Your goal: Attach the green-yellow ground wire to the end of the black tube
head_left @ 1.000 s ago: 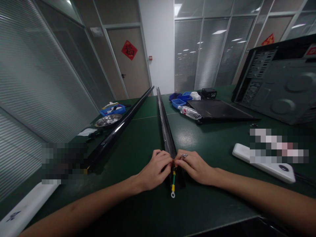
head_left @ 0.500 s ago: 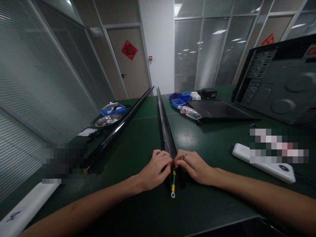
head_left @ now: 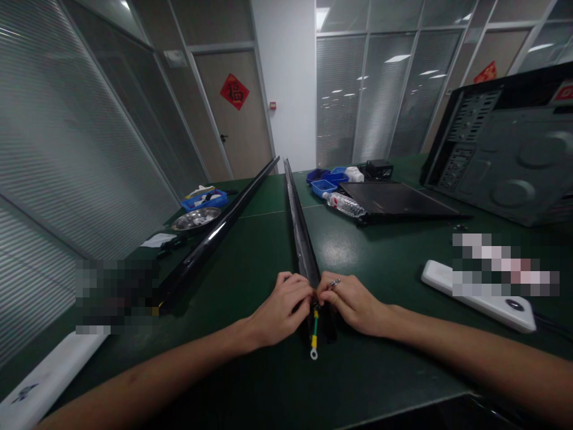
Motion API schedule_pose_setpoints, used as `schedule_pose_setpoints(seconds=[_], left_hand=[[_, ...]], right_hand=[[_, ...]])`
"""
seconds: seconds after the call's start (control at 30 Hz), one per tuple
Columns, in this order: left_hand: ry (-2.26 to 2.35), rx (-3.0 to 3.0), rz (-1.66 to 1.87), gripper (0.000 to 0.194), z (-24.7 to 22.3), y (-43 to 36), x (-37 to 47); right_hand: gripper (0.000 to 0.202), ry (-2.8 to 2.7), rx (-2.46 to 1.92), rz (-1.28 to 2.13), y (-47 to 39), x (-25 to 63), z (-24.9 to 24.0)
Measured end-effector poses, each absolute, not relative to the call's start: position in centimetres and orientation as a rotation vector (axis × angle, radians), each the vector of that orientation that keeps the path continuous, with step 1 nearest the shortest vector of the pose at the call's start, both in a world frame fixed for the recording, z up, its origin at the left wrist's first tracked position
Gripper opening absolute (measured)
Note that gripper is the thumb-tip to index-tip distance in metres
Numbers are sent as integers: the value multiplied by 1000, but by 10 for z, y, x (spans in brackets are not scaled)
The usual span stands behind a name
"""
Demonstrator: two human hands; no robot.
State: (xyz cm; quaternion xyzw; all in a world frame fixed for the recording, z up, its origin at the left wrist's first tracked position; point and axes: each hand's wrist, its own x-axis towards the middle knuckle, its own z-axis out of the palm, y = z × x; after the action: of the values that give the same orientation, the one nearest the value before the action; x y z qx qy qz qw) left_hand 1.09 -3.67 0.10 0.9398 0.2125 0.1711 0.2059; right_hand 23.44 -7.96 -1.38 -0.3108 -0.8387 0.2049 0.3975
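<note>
A long black channel-shaped bar (head_left: 295,218) runs away from me down the middle of the green table. At its near end my left hand (head_left: 287,306) and my right hand (head_left: 351,301) meet with fingers pinched together. Whatever lies between the fingertips is too small and hidden to name. From just under them a short green wire (head_left: 316,325) with yellow sleeves and a silver ring terminal (head_left: 314,353) points toward me. My right hand wears a ring. A second long black bar (head_left: 219,230) lies to the left, touched by neither hand.
Blue trays (head_left: 323,188), a plastic bottle (head_left: 344,204) and a flat black panel (head_left: 398,200) lie at the back right, beside a computer case (head_left: 501,149). A metal bowl (head_left: 197,218) is at left. White devices (head_left: 474,295) flank my arms.
</note>
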Motion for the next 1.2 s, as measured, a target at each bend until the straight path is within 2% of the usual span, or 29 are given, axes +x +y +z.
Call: schedule_pose_setpoints(seconds=[0.43,1.2], left_hand=[[559,2643,497,19,-1,-36,11],[593,2661,489,18,1,-36,11]], right_hand=[[31,-2075,-801,503,-81,233,-13],[24,-2041,-831,510,-82,233,-12]])
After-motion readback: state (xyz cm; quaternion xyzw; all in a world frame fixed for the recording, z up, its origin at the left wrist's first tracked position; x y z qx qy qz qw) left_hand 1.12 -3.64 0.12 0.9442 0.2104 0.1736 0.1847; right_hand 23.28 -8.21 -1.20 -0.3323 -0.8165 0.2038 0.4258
